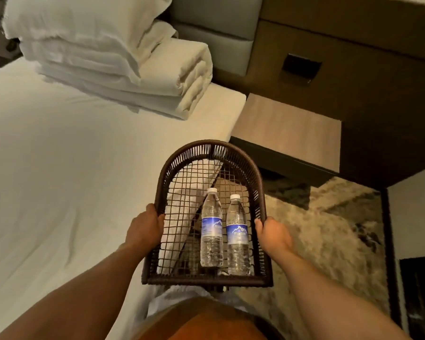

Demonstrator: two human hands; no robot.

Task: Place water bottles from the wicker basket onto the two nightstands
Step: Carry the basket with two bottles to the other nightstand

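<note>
I hold a dark brown wicker basket (241,157) in front of me, over the bed's corner. My left hand (145,228) grips its left rim and my right hand (272,235) grips its right rim. Two clear water bottles with white caps and blue labels lie side by side on the basket's open mesh floor: one on the left (211,231) and one on the right (238,238). A wooden nightstand (290,130) stands just beyond the basket, to the right of the bed, with nothing on its top.
The white bed (71,155) fills the left side, with folded white duvets and a pillow (123,62) stacked near the padded headboard (221,25). A dark wall panel with a switch plate (301,67) rises behind the nightstand. Patterned carpet (329,229) lies at the right.
</note>
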